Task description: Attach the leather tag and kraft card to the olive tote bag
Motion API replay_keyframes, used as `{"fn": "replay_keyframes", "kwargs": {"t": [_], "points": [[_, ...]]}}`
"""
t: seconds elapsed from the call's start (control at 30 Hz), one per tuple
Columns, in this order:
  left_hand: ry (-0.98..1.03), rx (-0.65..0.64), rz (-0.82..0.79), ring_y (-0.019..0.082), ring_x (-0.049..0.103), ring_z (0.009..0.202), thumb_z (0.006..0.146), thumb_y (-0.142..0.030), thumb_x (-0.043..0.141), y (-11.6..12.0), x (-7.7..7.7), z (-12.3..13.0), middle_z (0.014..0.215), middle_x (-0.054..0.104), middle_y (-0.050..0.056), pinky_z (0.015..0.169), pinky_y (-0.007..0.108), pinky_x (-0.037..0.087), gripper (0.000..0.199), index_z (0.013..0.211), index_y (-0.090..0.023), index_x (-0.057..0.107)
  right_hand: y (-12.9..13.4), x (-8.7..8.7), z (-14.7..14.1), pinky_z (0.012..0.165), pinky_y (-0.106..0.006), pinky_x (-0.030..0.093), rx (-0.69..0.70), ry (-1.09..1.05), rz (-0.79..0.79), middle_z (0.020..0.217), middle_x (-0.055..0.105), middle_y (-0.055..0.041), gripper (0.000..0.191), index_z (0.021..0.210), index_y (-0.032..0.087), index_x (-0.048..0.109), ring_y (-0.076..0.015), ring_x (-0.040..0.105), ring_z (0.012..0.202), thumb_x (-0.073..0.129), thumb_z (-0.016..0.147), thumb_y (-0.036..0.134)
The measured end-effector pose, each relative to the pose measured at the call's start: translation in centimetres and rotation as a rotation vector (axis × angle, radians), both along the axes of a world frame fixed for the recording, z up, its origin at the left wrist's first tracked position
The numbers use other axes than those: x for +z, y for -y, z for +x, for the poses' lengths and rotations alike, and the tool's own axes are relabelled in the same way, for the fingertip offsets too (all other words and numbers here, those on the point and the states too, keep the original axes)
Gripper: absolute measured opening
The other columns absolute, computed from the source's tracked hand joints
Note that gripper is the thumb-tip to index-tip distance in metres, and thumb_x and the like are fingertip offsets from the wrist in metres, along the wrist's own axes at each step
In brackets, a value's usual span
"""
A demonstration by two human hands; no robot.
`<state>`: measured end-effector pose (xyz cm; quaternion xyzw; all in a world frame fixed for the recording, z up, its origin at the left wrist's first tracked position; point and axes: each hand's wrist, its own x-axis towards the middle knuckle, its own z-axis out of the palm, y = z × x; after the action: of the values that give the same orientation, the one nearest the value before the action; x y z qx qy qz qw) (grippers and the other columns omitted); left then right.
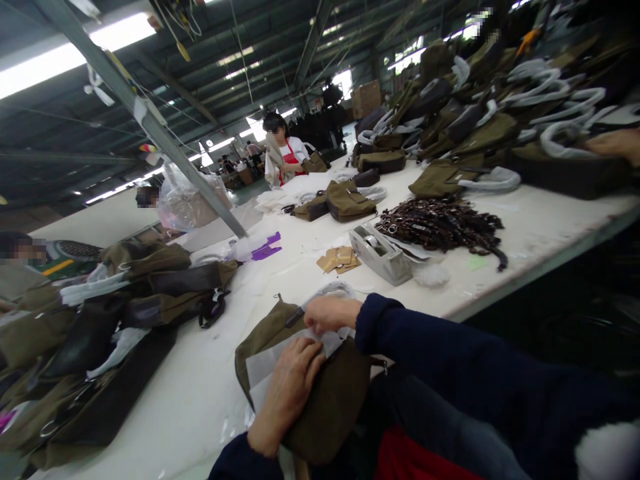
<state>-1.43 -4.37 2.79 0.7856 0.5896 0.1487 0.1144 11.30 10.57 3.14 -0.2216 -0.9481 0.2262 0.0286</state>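
Note:
An olive-green bag (330, 413) lies tilted at the near edge of the white table, in front of me. White paper (260, 371) rests on the bag's upper side. My left hand (294, 375) lies on the paper and the bag, its fingers extended. At the bag's top, near the zipper and the wrapped handle (336, 289), my right hand (327, 315) has its fingers curled together. What those fingers hold, if anything, is hidden.
Piled bags lie left (150, 293) and back right (450, 127). A tape dispenser (383, 257), brown tags (339, 260) and a bundle of dark straps (440, 225) sit beyond my right hand. A metal post (190, 180) rises at the left. A person in a red apron (290, 160) stands across.

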Motion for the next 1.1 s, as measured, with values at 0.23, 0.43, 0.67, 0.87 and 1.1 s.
{"fn": "replay_keyframes", "kwargs": {"t": [0.23, 0.43, 0.67, 0.87, 1.1], "points": [[-0.098, 0.029, 0.061, 0.024, 0.053, 0.099, 0.097, -0.027, 0.047, 0.3, 0.1, 0.6, 0.105, 0.062, 0.006, 0.090, 0.042, 0.048, 0.022, 0.106, -0.025, 0.068, 3.3, -0.4, 3.4, 0.060, -0.026, 0.031, -0.021, -0.057, 0.085, 0.080, 0.065, -0.0040, 0.012, 0.080, 0.016, 0.070, -0.0143, 0.054, 0.072, 0.060, 0.080, 0.010], [-0.127, 0.029, 0.066, 0.024, 0.052, 0.097, 0.097, -0.024, 0.046, 0.5, -0.2, 0.7, 0.100, 0.062, 0.005, 0.088, 0.042, 0.047, 0.021, 0.099, -0.024, 0.067, 4.3, -3.5, 4.0, 0.068, -0.026, 0.037, -0.008, -0.236, 0.102, 0.087, 0.060, -0.0035, 0.013, 0.082, 0.015, 0.063, -0.0146, 0.054, 0.080, 0.054, 0.090, 0.016], [-0.143, 0.197, 0.225, 0.028, 0.049, 0.110, 0.088, -0.015, 0.057, 0.0, -0.3, 1.3, 0.119, 0.059, 0.008, 0.094, 0.047, 0.044, 0.024, 0.111, -0.021, 0.060, 4.1, -5.2, 3.6, 0.069, -0.026, 0.039, -0.016, -0.300, 0.134, 0.088, 0.059, -0.0035, 0.011, 0.084, 0.015, 0.064, -0.0154, 0.053, 0.080, 0.055, 0.090, 0.015], [-0.156, 0.174, 0.109, 0.024, 0.053, 0.090, 0.093, -0.019, 0.050, -0.6, -1.3, 1.4, 0.091, 0.061, 0.005, 0.079, 0.039, 0.043, 0.016, 0.086, -0.022, 0.064, 5.0, -4.8, 4.5, 0.075, -0.027, 0.046, -0.066, -0.347, 0.098, 0.094, 0.060, -0.0049, 0.010, 0.088, 0.016, 0.065, -0.0163, 0.057, 0.085, 0.055, 0.090, 0.014], [-0.113, 0.175, 0.143, 0.024, 0.053, 0.090, 0.094, -0.018, 0.049, -0.3, -1.7, 1.7, 0.090, 0.061, 0.005, 0.079, 0.037, 0.042, 0.019, 0.082, -0.021, 0.062, 10.7, -5.8, 6.6, 0.093, -0.038, 0.051, -0.331, -0.596, 0.255, 0.105, 0.066, -0.0085, 0.019, 0.108, 0.017, 0.063, -0.0225, 0.057, 0.101, 0.052, 0.093, 0.013]]}}
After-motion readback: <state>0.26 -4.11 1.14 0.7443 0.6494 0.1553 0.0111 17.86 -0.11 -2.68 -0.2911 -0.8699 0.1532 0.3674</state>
